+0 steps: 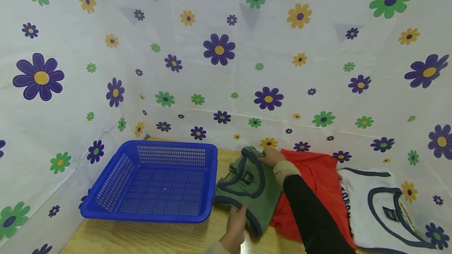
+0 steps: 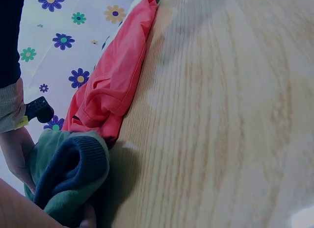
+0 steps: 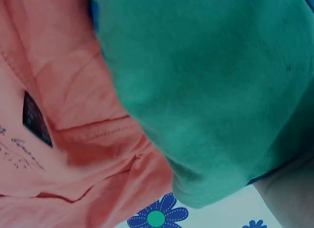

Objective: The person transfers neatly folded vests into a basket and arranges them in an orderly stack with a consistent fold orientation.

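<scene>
A green shirt (image 1: 271, 197) with dark blue trim lies folded between the blue basket and a red garment. My left hand (image 1: 236, 224) grips its near edge, thumb on top and the fingers under the cloth. At the far edge my right hand (image 1: 272, 156) pinches the fabric near the wall. In the left wrist view the dark ribbed trim (image 2: 73, 162) bulges up in a rounded fold between both hands. The right wrist view is mostly filled by the green cloth (image 3: 211, 90), with the red garment (image 3: 98, 154) beside it.
A blue plastic basket (image 1: 212, 175) with slotted walls stands on the wooden table (image 1: 102, 238) at left. The red garment (image 1: 318, 175) lies under my right forearm, and a white shirt (image 1: 363, 214) with dark trim is at far right. A flower-patterned sheet (image 1: 240, 77) hangs behind.
</scene>
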### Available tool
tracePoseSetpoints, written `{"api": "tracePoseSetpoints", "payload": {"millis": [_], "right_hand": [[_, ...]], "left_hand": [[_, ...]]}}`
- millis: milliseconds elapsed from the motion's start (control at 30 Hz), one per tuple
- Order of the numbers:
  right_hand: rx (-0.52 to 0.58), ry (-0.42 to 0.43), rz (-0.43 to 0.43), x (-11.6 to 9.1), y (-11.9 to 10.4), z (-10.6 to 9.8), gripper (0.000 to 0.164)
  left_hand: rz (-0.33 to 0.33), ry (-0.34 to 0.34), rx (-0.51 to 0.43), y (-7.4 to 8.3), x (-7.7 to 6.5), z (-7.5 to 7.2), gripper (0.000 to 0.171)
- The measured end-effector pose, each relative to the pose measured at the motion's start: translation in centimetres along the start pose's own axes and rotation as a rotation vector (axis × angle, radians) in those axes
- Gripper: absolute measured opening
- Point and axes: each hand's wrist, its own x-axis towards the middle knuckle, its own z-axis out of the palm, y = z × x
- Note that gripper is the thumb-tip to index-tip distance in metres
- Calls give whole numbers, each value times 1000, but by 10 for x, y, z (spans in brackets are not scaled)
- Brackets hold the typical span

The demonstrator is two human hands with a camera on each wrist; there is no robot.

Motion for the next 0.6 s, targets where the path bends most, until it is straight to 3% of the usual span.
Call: {"api": "tracePoseSetpoints", "payload": {"millis": [200,333,433,600], "right_hand": [[18,11,-42,-2,11,-4,33],[24,46,-69,-12,15,-17,37],[46,89,-51,-23,17,-32,42],[99,160,7,-37,25,-54,40]], "left_hand": [[60,17,56,1,5,3,62],[166,73,136,7,7,7,50],[258,89,174,16,7,12,42],[318,55,195,36,6,21,42]]}}
